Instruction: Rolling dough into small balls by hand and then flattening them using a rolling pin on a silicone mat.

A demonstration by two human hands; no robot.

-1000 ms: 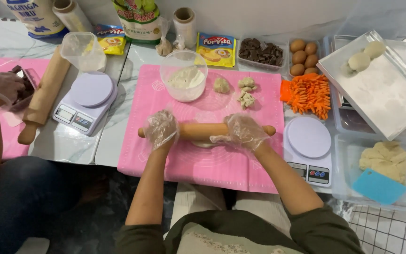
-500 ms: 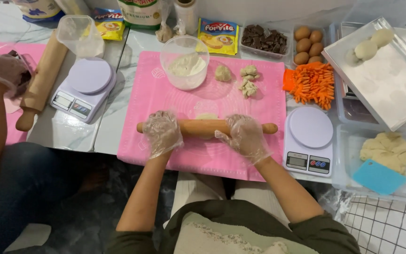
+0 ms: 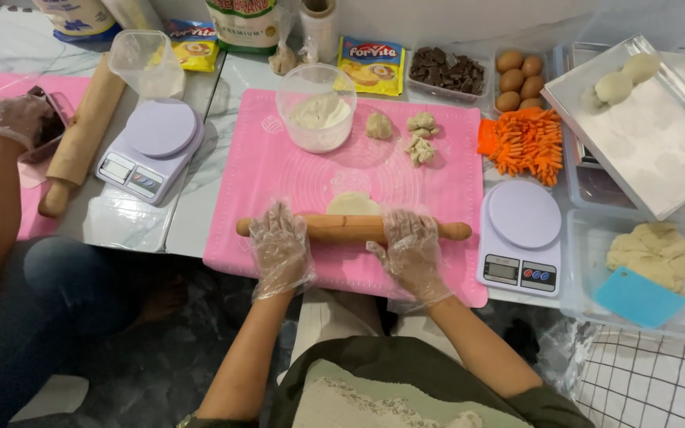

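My left hand point(image 3: 281, 244) and my right hand point(image 3: 411, 248), both in clear plastic gloves, press flat on a wooden rolling pin point(image 3: 352, 228) lying crosswise on a pink silicone mat point(image 3: 342, 170). A flattened piece of pale dough point(image 3: 351, 204) shows just beyond the pin, partly under it. Farther back on the mat are a round dough ball point(image 3: 379, 125), a few small dough bits point(image 3: 420, 143) and a clear tub of flour point(image 3: 316, 117).
A white kitchen scale point(image 3: 523, 236) stands right of the mat, a second scale point(image 3: 151, 149) to its left. Orange shredded pieces point(image 3: 528, 143), eggs point(image 3: 517, 79), chocolate chunks point(image 3: 445, 71), a floured tray point(image 3: 652, 135) and a dough tub point(image 3: 650, 254) lie right. Another person's gloved hand point(image 3: 11, 119) and a second pin point(image 3: 82, 135) are left.
The rolling pin and both my hands have rolled toward me, off the far part of the dough, which now shows beyond the pin. The other person's hand stays at the left.
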